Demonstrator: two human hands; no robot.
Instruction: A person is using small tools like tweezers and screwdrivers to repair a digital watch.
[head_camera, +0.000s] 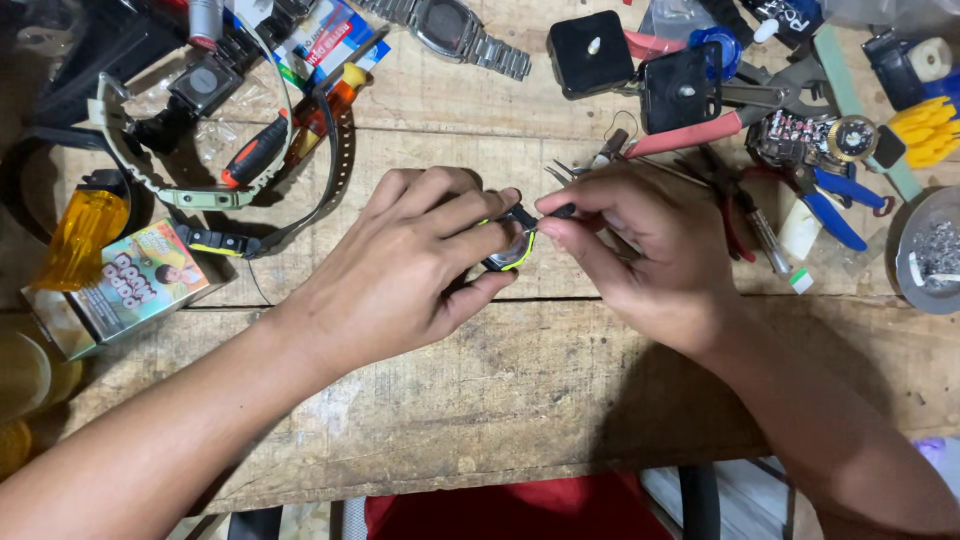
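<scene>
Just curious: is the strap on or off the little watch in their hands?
Off: the watch case shows no strap; a black strap lies apart.

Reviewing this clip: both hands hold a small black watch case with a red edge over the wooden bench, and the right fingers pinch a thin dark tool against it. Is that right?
Not quite: the head view shows the watch case edged in yellow-green, not red. The rest stands: left hand and right hand hold it over the wooden bench, right fingers pinching the thin dark tool.

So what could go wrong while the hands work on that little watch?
The left hand pinches the small watch case in the air, so it might slip and drop onto the wooden table. The thin tool in the right hand could skid and poke a finger. Tiny parts could get lost among the pliers.
</scene>
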